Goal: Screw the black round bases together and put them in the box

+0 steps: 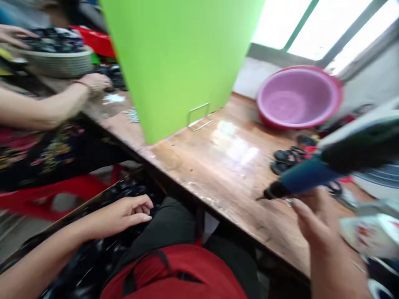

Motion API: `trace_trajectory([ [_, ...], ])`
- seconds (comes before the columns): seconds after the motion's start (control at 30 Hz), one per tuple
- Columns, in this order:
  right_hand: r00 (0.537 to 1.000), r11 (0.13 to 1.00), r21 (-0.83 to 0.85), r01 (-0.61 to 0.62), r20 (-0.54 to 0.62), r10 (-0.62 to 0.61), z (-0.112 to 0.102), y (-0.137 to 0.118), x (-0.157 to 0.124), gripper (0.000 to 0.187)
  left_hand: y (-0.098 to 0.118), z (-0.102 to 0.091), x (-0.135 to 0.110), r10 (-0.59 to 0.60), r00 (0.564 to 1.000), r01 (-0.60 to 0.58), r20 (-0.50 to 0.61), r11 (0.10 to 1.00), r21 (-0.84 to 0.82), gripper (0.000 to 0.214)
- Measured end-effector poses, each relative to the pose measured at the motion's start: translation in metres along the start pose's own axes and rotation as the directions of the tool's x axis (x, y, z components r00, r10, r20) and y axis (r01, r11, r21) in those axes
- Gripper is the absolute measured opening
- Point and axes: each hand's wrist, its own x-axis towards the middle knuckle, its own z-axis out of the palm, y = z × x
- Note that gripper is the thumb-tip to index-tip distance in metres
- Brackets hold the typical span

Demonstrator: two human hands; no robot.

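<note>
Blue and dark in its casing, a powered screwdriver point(307, 176) slants in from the right above the table point(187, 166), its thin bit pointing left and down over the wood. The person's right hand point(321, 224) is just under it, thumb up along the lower side; the fingers are partly hidden and blurred, so I cannot tell whether they grip the tool.

The left hand point(134, 211) hovers over a heap of glossy black parts point(90, 261) beside the person's leg — fingers loosely curled, thumb a little apart, nothing visible between them. A red cloth point(177, 270) covers the lap.

A bright green panel point(187, 62) stands upright on the table, a bent wire piece point(199, 107) at its foot. To its right, by the window wall, a pink basin point(286, 106) leans tilted, with small black pieces point(282, 160) in front of it. Beyond the panel's left side, a co-worker's hand point(96, 82) touches something dark — near a pale basket point(62, 64) heaped with black items.
</note>
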Motion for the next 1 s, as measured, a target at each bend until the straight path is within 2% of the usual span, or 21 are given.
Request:
trace_trajectory([
  [0.07,0.993,0.985,-0.129,-0.113,-0.059,0.107,-0.017,0.016,-0.001,0.038,0.045,-0.003,0.026,0.191,0.981,-0.189,-0.032,0.980,0.062,0.025],
  [0.17,0.977,0.925,-0.316,-0.211,-0.089,0.193,-0.032,0.033,-0.013,0.029,0.101,0.002,0.067,0.431,0.900,-0.414,-0.067,0.892,0.182,0.024],
  [0.23,0.979,0.896,-0.394,-0.205,-0.079,0.190,-0.038,0.039,-0.023,0.027,0.128,0.013,0.090,0.518,0.853,-0.487,-0.055,0.831,0.269,0.024],
  [0.3,0.985,0.873,-0.456,-0.172,-0.078,0.153,-0.046,0.042,-0.026,0.025,0.146,0.031,0.107,0.560,0.829,-0.526,-0.010,0.784,0.329,0.023],
  [0.4,0.986,0.798,-0.593,-0.102,-0.168,0.001,-0.063,0.046,-0.015,0.024,0.156,0.063,0.116,0.596,0.797,-0.593,0.102,0.736,0.326,0.020],
  [0.5,0.959,0.595,-0.799,-0.092,-0.231,-0.163,-0.081,0.048,0.012,0.027,0.154,0.089,0.113,0.614,0.770,-0.635,0.172,0.714,0.295,0.017],
  [0.6,0.977,0.377,-0.919,-0.117,-0.174,-0.121,-0.092,0.050,0.039,0.022,0.149,0.097,0.105,0.620,0.765,-0.642,0.172,0.716,0.274,0.016],
  [0.67,0.990,0.320,-0.943,-0.093,-0.122,-0.072,-0.095,0.051,0.050,0.016,0.145,0.095,0.100,0.626,0.764,-0.643,0.156,0.720,0.261,0.016],
  [0.73,0.990,0.348,-0.936,-0.058,-0.099,-0.102,-0.096,0.051,0.054,0.015,0.141,0.091,0.096,0.643,0.755,-0.652,0.128,0.716,0.250,0.015],
  [0.77,0.985,0.390,-0.920,-0.035,-0.098,-0.143,-0.096,0.050,0.053,0.014,0.139,0.089,0.094,0.654,0.749,-0.658,0.109,0.712,0.246,0.015],
  [0.83,0.966,0.528,-0.848,0.047,-0.096,-0.241,-0.091,0.043,0.048,0.013,0.136,0.086,0.091,0.678,0.733,-0.669,0.059,0.701,0.246,0.013],
  [0.93,0.941,0.757,-0.595,0.270,-0.003,-0.338,-0.070,0.022,0.028,0.016,0.134,0.088,0.088,0.711,0.703,-0.678,-0.020,0.679,0.281,0.021],
  [1.0,0.917,0.835,-0.381,0.398,0.129,-0.378,-0.045,0.003,0.009,0.023,0.137,0.094,0.088,0.731,0.682,-0.690,-0.025,0.655,0.308,0.038],
])
